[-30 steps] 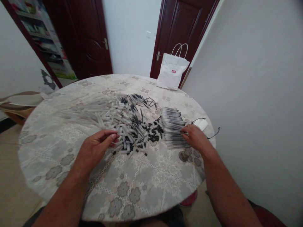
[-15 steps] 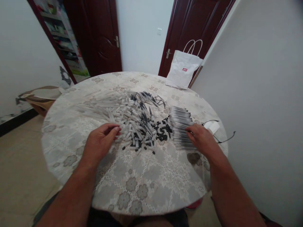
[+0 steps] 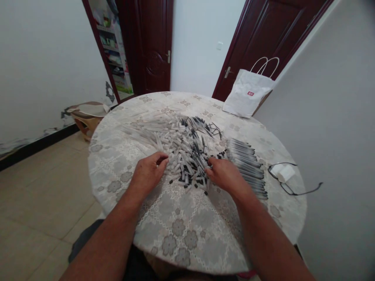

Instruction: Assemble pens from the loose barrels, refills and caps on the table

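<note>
Hands at the round, cloth-covered surface (image 3: 178, 218), as I view them remotely. The left hand (image 3: 149, 173), partly closed with thumb and forefinger nearly meeting, lies at about 8 o'clock of the pale tubes (image 3: 175, 146); I cannot tell whether it grips one. The right hand (image 3: 223, 174), fingers curled, reaches the heap's 4 o'clock edge, beside small black caps (image 3: 220, 155); its grip is likewise indeterminable to me. A row of pens (image 3: 249, 166) lies toward 3 o'clock, eyeglasses (image 3: 288, 191) farther out; a white bag (image 3: 249, 93) stands upright at 1 o'clock.
</note>
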The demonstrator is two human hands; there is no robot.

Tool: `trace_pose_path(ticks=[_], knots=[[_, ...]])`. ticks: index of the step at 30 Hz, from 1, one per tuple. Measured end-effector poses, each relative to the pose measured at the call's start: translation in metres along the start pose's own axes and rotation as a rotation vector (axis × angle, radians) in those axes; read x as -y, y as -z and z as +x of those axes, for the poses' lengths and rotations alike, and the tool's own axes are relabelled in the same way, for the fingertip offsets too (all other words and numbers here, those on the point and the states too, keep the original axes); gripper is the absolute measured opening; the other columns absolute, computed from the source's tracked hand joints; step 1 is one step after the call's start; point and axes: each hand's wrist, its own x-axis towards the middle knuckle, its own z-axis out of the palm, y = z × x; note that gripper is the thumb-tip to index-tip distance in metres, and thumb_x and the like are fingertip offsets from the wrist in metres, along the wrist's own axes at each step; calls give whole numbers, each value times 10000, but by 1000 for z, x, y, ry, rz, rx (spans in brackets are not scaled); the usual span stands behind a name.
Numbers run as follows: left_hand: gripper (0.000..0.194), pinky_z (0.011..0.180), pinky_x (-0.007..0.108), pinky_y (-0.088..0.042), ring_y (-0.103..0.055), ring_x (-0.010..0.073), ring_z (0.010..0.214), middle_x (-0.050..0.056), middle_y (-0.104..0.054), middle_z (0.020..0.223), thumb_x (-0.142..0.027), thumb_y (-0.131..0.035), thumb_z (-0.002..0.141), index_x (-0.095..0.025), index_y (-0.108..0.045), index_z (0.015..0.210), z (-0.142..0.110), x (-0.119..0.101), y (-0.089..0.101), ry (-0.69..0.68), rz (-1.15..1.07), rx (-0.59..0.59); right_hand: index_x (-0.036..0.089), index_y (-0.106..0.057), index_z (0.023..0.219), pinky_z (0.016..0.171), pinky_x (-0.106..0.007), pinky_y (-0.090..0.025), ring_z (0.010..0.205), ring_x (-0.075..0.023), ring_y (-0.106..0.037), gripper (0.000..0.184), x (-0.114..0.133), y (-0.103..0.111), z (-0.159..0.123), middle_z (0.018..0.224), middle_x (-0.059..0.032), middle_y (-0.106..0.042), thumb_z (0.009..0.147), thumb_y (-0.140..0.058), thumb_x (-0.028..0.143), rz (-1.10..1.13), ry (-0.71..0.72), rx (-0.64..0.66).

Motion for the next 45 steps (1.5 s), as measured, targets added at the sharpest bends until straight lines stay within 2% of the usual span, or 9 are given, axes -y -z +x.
trace_pose_path(ticks=[3, 9, 15, 20, 23, 28, 33, 39, 45], knots=[[192, 860, 373, -520, -684, 268, 816, 73, -771, 874, -376, -697, 822, -262, -782, 950, 0, 4, 1, 17, -39, -5, 188, -656, 1091, 687, -286, -409, 875, -247, -714, 224, 0, -10, -1, 927, -119, -768, 946, -586, 344, 48, -6, 30], [132, 815, 352, -491, -642, 248, 755, 59, -720, 783, -305, -755, 774, -271, -787, 897, 5, 16, 12, 68, -114, -73, 196, -656, 1039, 696, -262, -396, 826, -205, -709, 156, 1, -21, -2, 862, -69, -760, 938, -549, 245, 207, 31, 19], [121, 846, 381, -475, -656, 254, 768, 75, -725, 805, -276, -722, 806, -258, -771, 915, 11, 30, 17, 55, 18, -114, 190, -647, 1050, 677, -262, -395, 743, -195, -679, 182, -4, -27, 0, 766, -30, -726, 919, -524, 218, 333, 73, -40], [253, 902, 378, -474, -673, 258, 928, 100, -740, 991, -245, -609, 891, -226, -714, 1121, 19, 30, 10, 32, 263, -14, 183, -635, 1148, 668, -271, -418, 713, -197, -671, 282, -4, -25, 0, 770, -22, -709, 909, -489, 218, 414, 83, -155], [323, 963, 355, -459, -653, 250, 1069, 114, -714, 1147, -237, -553, 932, -206, -655, 1238, 25, 26, 6, -9, 428, 55, 179, -653, 1150, 710, -281, -452, 758, -202, -686, 304, -1, -24, -1, 856, -52, -733, 916, -463, 218, 445, 125, -229], [331, 893, 366, -466, -658, 279, 1037, 134, -701, 1116, -288, -546, 943, -196, -599, 1257, 26, 23, 2, 4, 596, 162, 185, -685, 1034, 834, -307, -484, 894, -215, -689, 253, 6, -25, -1, 968, -77, -731, 932, -455, 201, 495, 216, -333], [311, 824, 358, -448, -667, 286, 982, 131, -711, 1058, -280, -492, 955, -194, -590, 1237, 23, 25, 0, 28, 617, 201, 193, -680, 1006, 826, -304, -493, 873, -205, -679, 219, 14, -30, -2, 938, -68, -714, 927, -476, 172, 505, 249, -405], [392, 869, 349, -432, -649, 269, 1004, 146, -687, 1117, -109, -409, 905, -190, -664, 1191, 20, 33, 1, 6, 555, 291, 194, -672, 1003, 805, -301, -496, 852, -196, -669, 206, 20, -34, -2, 914, -55, -693, 933, -483, 150, 532, 284, -411], [404, 922, 341, -422, -616, 258, 1036, 147, -646, 1117, -94, -430, 884, -178, -661, 1206, 17, 32, 5, -22, 555, 274, 201, -657, 1016, 814, -302, -494, 858, -191, -660, 213, 22, -38, -2, 931, -53, -677, 937, -475, 125, 586, 290, -421]])
